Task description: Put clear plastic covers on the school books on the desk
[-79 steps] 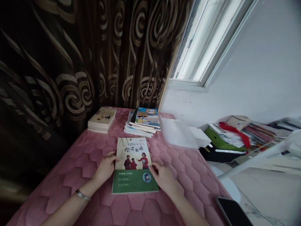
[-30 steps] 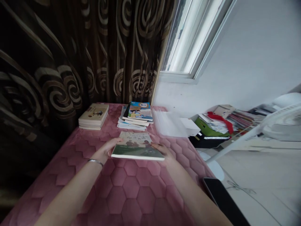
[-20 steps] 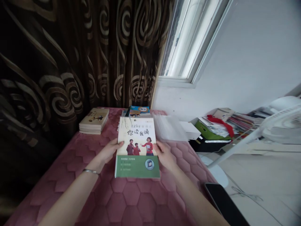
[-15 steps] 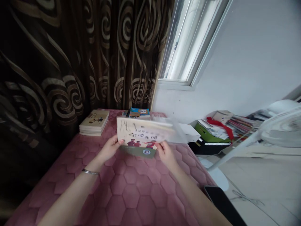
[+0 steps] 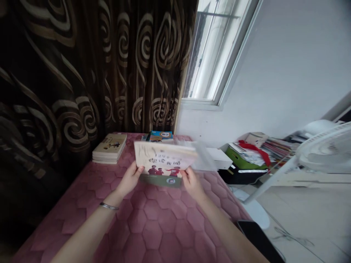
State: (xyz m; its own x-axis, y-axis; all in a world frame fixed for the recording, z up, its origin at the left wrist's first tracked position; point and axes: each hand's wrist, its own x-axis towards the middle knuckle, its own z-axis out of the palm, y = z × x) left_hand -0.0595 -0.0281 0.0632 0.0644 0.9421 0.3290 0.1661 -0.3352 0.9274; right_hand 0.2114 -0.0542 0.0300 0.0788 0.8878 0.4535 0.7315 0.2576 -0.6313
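A book (image 5: 161, 162) with a cream cover, red figures and a green lower band is held up over the pink quilted bed surface (image 5: 153, 230). My left hand (image 5: 131, 179) grips its left edge, thumb on the cover. On the opposite side my right hand (image 5: 192, 183) pinches the right edge. The printed title appears upside down and is blurred. Behind the book's right end, a clear plastic sheet or cover (image 5: 205, 155) sticks out, smeared by motion; whether it is attached to the book I cannot tell.
A stack of beige books (image 5: 109, 148) lies at the far left. Blue books (image 5: 161, 136) lie behind the held book, and a white box (image 5: 219, 159) to its right. A dark flat device (image 5: 259, 239) is at the right edge. A white fan (image 5: 276, 175) stands beside the bed.
The camera view has shifted slightly, so the whole scene sits a little lower. Both hands keep hold of the book, whose tilt has changed a little.
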